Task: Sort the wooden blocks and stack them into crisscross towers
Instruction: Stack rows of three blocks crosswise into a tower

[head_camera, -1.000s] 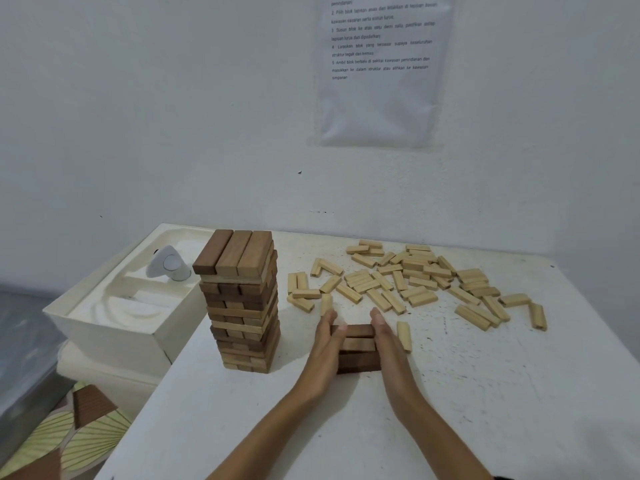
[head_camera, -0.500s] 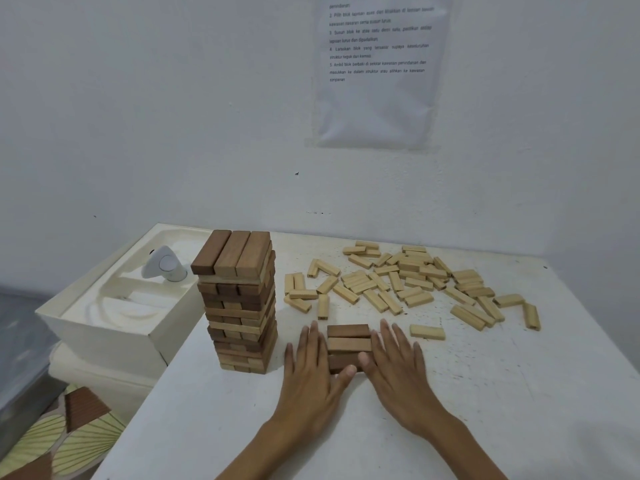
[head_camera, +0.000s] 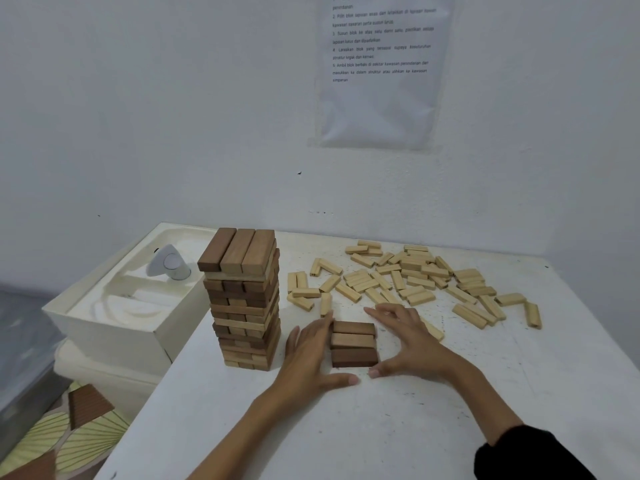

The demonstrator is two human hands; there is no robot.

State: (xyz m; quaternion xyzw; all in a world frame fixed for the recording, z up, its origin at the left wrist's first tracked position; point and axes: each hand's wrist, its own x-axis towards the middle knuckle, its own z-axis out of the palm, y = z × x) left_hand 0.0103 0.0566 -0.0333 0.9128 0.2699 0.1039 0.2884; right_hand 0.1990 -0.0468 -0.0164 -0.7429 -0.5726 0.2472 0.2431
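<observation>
Tower (head_camera: 244, 299) banded brown and tan, loose blocks (head_camera: 412, 275) pale yellow, table (head_camera: 381, 427) speckled white, sleeve (head_camera: 526, 455) black

Printed paper sheet (head_camera: 377, 71) on the white wall (head_camera: 138, 116); small grey-white gadget (head_camera: 168, 264) in a cream tray (head_camera: 104, 317) beside the white bench (head_camera: 415, 427).

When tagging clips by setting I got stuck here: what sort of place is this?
Probably a plain room set up for a block-stacking exercise: a printed instruction sheet on the white wall, and a white table bearing a block tower and loose pale blocks.
</observation>
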